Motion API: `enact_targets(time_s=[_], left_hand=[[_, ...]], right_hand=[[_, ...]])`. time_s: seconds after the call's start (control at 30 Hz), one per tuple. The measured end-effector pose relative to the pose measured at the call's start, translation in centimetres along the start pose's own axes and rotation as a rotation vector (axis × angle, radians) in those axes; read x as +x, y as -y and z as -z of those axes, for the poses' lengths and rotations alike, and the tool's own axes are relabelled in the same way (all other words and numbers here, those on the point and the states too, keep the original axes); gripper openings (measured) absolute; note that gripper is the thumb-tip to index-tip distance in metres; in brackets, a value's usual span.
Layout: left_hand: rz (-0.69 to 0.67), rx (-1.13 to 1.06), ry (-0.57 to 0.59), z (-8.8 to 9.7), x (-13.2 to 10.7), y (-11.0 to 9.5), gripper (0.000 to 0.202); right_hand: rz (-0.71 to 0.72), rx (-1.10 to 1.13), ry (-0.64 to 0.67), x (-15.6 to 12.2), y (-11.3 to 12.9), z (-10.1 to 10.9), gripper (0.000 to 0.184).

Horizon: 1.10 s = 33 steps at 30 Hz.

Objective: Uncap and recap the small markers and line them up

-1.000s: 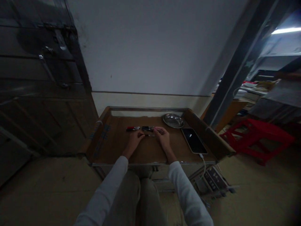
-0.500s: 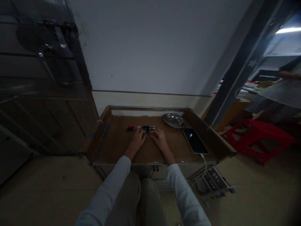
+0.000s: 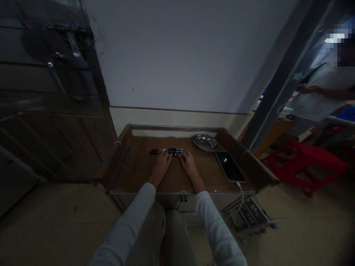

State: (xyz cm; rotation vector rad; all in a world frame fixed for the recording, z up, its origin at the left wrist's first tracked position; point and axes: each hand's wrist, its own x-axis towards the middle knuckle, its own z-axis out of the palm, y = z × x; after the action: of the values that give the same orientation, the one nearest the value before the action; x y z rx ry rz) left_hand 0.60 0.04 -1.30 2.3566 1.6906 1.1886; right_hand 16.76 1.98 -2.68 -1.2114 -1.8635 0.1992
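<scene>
Your left hand (image 3: 161,163) and right hand (image 3: 189,163) are half-curled, fingertips at the nearest of the black pens (image 3: 175,150), 12 o'clock; you cannot tell whether they grip it. Both reach forward, palms down. Red pen (image 3: 154,150): 10 o'clock. Dish (image 3: 205,142): 2. Phone (image 3: 230,168): 3. Tray (image 3: 138,166) surface extends toward 9.
</scene>
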Motion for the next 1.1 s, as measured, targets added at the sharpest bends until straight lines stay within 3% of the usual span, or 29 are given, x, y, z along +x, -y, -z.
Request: enact_targets(time_s=[0.17,0.37,0.6,0.83,0.97,1.1], left_hand=[[-0.058,0.024,0.075,0.1,-0.8,-0.1,0.022],[-0.026,0.010,0.023,0.3,-0.6,0.0,0.021],[0.373,0.310,-0.122,2.5,-0.6,0.4,0.026],[0.495,0.404,-0.134,2.8,-0.8,1.3,0.022],[0.514,0.305,-0.170,2.7,-0.8,1.6,0.019],[0.296,-0.083,-0.216,2.6,-0.6,1.2,0.018]], right_hand=[[-0.014,-0.174,0.025,-0.3,0.3,0.3,0.022],[-0.010,-0.239,0.074,-0.3,1.5,0.9,0.024],[0.131,-0.278,0.240,-0.4,2.7,1.0,0.032],[0.090,-0.251,0.195,-0.5,2.3,0.9,0.032],[0.055,-0.054,0.063,-0.2,2.0,0.6,0.032],[-0.058,0.258,-0.051,0.1,2.1,0.4,0.032]])
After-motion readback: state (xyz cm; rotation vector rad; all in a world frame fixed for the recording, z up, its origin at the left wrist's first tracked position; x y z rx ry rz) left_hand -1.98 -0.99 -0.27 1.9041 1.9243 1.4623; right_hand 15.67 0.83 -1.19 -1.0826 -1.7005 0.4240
